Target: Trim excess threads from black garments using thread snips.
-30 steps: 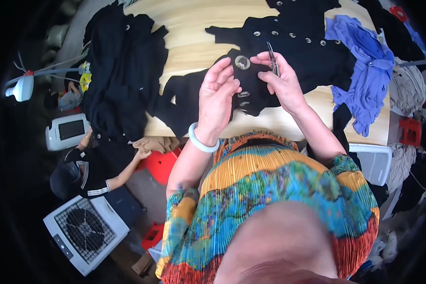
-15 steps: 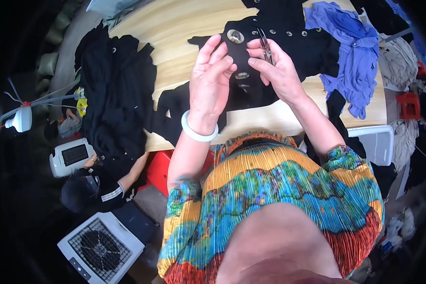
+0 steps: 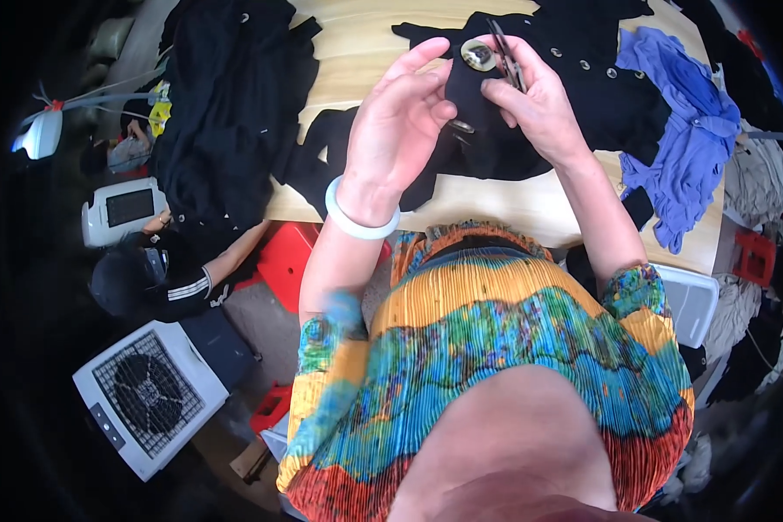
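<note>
My right hand (image 3: 539,109) is closed around a pair of small dark thread snips (image 3: 506,56), their tips pointing away from me. Right beside its fingertips is a large, shiny brown-and-cream button (image 3: 478,56); whether the fingers touch it, I cannot tell. My left hand (image 3: 396,135), with a pale bangle at the wrist, is raised to the left of that button. Its fingers are apart and loosely bent, and nothing shows in them. Below both hands lies a black garment (image 3: 531,143), with another button (image 3: 461,127) near my left fingertips and several more along its far part.
A second black garment (image 3: 222,113) hangs over the table's left side. Purple-blue clothing (image 3: 683,139) is heaped on the right. A red stool (image 3: 289,265) stands by the near edge. At left, another person's arm (image 3: 235,252) reaches under black cloth, near a fan unit (image 3: 152,391).
The table and garments have shifted in the view. My right hand has come up close to the large button, which was midway between my hands. My left hand's fingers have spread away from it.
</note>
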### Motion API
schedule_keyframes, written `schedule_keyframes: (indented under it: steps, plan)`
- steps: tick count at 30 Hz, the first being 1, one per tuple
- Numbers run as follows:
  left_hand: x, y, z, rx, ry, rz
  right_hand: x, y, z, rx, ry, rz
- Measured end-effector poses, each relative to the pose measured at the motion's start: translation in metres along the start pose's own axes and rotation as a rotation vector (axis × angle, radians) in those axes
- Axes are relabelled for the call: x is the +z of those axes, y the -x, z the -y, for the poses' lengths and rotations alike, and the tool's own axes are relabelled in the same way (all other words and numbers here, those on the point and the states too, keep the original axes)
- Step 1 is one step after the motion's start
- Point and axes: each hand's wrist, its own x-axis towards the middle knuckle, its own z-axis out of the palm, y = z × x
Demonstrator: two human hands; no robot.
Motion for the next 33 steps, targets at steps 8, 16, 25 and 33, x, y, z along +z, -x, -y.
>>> schedule_keyframes:
  steps: [8,16,25,33]
  plan:
    - [0.003,0.006,0.009,0.272,-0.636,-0.074,0.006,0.0,-0.01,0.086,-0.131,-0.036]
    - [-0.019,0.006,0.014,0.37,-0.83,-0.17,0.01,0.002,-0.015,0.073,0.025,-0.007]
    - [-0.032,0.01,0.02,0.516,-1.099,-0.234,0.016,0.002,-0.021,0.092,0.07,0.028]
    - [-0.036,0.014,0.011,0.167,-0.542,-0.231,0.014,0.004,-0.024,0.304,-0.242,0.065]
